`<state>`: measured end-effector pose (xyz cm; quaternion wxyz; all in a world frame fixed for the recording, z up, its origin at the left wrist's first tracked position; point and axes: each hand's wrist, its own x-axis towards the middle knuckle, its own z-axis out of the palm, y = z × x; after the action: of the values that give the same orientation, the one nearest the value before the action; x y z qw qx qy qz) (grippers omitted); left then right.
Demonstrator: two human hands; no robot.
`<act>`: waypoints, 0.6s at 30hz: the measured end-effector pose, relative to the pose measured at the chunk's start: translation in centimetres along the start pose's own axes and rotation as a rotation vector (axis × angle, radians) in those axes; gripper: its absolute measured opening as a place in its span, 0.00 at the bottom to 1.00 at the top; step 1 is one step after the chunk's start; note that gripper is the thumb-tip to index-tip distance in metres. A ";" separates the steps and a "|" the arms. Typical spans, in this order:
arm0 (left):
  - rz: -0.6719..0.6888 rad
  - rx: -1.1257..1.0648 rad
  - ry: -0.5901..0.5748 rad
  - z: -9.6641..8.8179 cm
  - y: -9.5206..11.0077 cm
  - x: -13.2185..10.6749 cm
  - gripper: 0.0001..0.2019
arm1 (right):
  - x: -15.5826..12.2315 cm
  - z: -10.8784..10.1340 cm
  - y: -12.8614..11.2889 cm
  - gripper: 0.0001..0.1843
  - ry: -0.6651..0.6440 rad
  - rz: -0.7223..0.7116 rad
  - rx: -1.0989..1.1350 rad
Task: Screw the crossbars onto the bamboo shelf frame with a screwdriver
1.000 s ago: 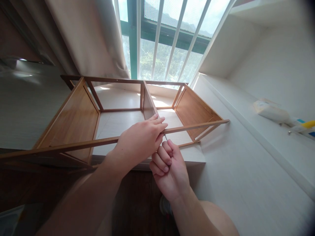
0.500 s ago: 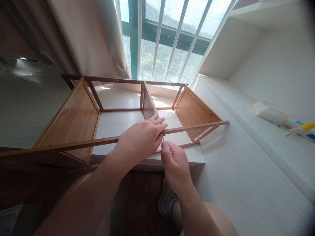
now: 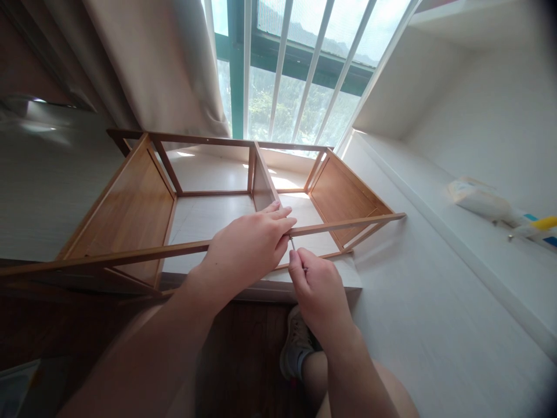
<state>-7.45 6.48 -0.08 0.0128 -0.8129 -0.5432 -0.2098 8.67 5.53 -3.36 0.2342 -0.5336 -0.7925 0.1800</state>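
A grey shoe [image 3: 296, 342] is nearest, down low. Above it, the right hand [image 3: 317, 287] has its grip shut tight on a thin silver metal tool [image 3: 293, 244]. The tool's tip touches a thin brown wooden bar [image 3: 348, 223]. The left hand [image 3: 250, 244] has its grip clamped on that bar. The bar is the front of a big brown wooden shelf frame [image 3: 130, 209], which lies on a white ledge [image 3: 209, 217] by the barred window [image 3: 278, 69].

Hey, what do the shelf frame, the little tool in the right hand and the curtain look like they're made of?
The shelf frame: wood, perhaps bamboo, smooth honey-brown finish; fine straight grain shows on its side panels. The tool in the right hand: thin silvery shaft, likely metal, mostly hidden. The curtain: matte beige fabric, hanging in soft folds.
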 end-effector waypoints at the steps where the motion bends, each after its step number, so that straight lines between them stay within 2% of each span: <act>1: -0.001 -0.006 0.001 0.0 0.0 0.0 0.17 | 0.0 -0.1 0.0 0.19 0.009 -0.005 -0.036; 6: -0.006 -0.016 0.002 0.0 0.1 -0.1 0.17 | 0.0 -0.2 -0.1 0.19 0.044 -0.022 -0.147; 10: 0.000 -0.010 0.002 0.0 0.1 -0.1 0.17 | 0.1 0.0 0.1 0.19 0.027 -0.032 -0.076; 13: 0.006 0.003 -0.005 -0.1 0.1 -0.1 0.17 | 0.3 0.3 0.2 0.20 0.017 -0.028 0.108; 18: 0.003 0.012 -0.014 -0.2 0.1 0.0 0.18 | 0.3 1.1 0.4 0.24 0.004 0.053 0.587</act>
<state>-7.44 6.36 0.14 0.0139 -0.8150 -0.5435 -0.2007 8.29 5.92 -4.44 0.3751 -0.4638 -0.6920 0.4065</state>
